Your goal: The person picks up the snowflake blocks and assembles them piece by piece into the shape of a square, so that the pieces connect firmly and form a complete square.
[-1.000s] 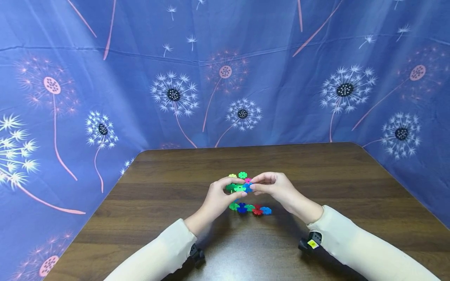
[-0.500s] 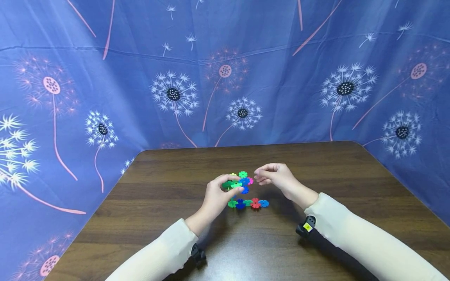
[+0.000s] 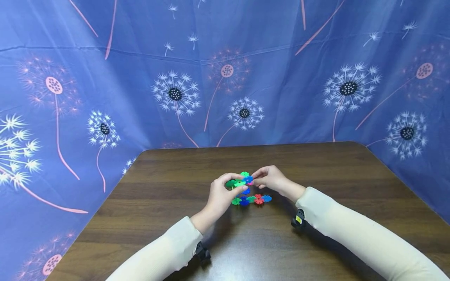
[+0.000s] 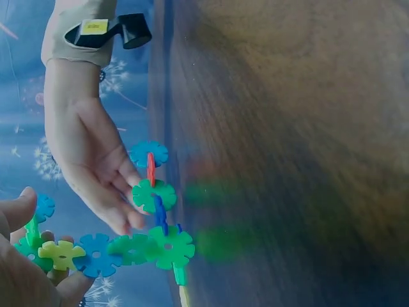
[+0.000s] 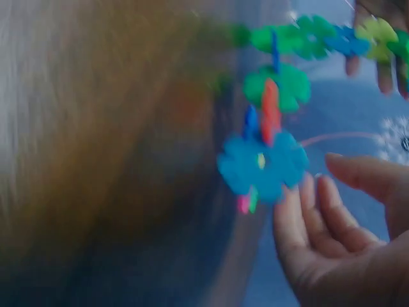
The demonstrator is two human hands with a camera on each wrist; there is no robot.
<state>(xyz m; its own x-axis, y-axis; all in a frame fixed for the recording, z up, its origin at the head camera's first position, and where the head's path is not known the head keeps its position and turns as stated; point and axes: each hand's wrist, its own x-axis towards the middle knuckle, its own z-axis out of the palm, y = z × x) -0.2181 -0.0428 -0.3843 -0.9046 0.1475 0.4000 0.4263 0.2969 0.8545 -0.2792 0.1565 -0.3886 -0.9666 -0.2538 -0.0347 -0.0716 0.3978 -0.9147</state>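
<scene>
Notched plastic snowflake discs interlock into one multicoloured structure, with a green disc [image 3: 240,183] at the top and a lower row running through a red disc [image 3: 259,199] to a light blue disc [image 3: 267,198]. My left hand [image 3: 220,194] grips the upper left part between thumb and fingers. A yellow disc [image 4: 61,254] shows beside those fingers in the left wrist view. On the other side, my right hand [image 3: 272,180] has its fingertips right by an upper blue disc [image 3: 248,180]. In the right wrist view its thumb and fingers stand apart, loosely bent.
The structure is over the middle of a brown wooden table [image 3: 168,175]. A blue curtain [image 3: 281,78] with dandelion prints hangs behind the table's far edge. Each wrist wears a small black camera, the right one [image 3: 298,219] with a yellow label.
My right hand let go of the blue disc, drew back to the right, then came back in beside the structure. The left hand keeps its grip, and the lower row has risen slightly in view.
</scene>
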